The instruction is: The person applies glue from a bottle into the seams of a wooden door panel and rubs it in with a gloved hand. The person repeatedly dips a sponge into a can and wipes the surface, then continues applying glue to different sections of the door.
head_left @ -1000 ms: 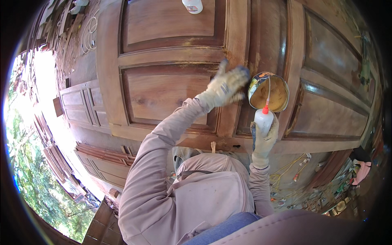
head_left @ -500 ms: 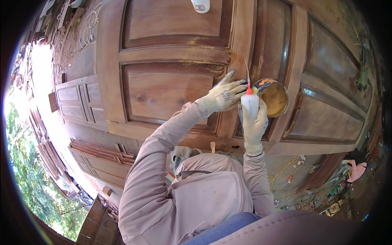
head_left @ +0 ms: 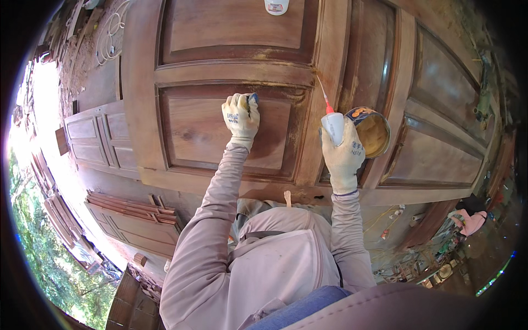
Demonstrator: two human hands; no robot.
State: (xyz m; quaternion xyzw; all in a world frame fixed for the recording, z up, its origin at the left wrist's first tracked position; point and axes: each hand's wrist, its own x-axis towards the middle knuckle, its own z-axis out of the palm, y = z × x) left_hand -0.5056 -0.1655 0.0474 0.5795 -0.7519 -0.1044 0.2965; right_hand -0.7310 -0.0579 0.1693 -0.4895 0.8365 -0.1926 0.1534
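Gripped white bottle [head_left: 334, 130] in right hand [head_left: 344, 157] with wrapped fingers, aiming thin nozzle [head_left: 329, 106] toward door's [head_left: 231, 72] frame joint [head_left: 314, 70], beside open tin [head_left: 360, 113]. Held left hand [head_left: 241, 116] over panel [head_left: 192, 132], fisted; couldn't tell if gripping anything. Probably mid-application; called for steady aim, light squeeze.

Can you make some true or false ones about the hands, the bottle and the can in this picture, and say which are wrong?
1. The left hand wears a glove. True.
2. The left hand is spread wide open. False: it is curled up.
3. The right hand holds a white bottle. True.
4. The bottle's cap is green. False: the cap is red.
5. There is yellowish-brown stuff inside the can. True.
6. The can is left of the bottle. False: it is to the right.
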